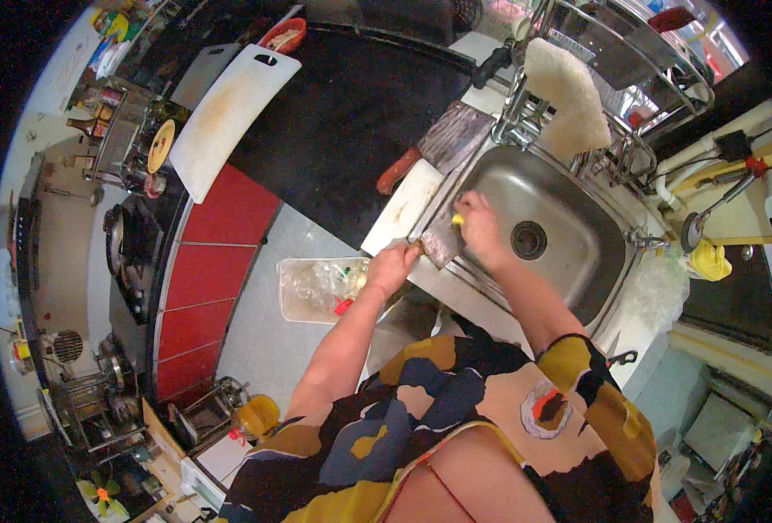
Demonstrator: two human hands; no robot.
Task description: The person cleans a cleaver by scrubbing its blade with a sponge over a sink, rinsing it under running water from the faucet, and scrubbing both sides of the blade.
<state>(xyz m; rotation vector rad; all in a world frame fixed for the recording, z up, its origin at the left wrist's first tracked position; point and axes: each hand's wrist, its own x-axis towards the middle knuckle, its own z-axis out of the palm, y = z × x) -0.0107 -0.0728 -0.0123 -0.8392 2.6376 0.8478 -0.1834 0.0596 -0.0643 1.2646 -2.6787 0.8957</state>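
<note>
My left hand (391, 265) is closed around the handle of a cleaver. Its broad blade (441, 244) reaches over the near left rim of the stainless steel sink (556, 196). My right hand (481, 225) holds a small yellow thing (458, 219), perhaps a sponge, beside the blade's far edge; whether the two touch is hard to tell. Another cleaver, with a reddish-brown handle (399, 171) and a wide mottled blade (454, 137), lies on the counter left of the sink. Between it and my left hand is a whitish board or slab (402, 206).
A faucet (513, 127) and a dish rack (621, 39) stand behind the sink. A light towel (566, 95) hangs there. On the floor, a white bin (320, 287) holds plastic waste. A white cutting board (236, 118) rests at the left counter's edge, near a red basket (285, 36).
</note>
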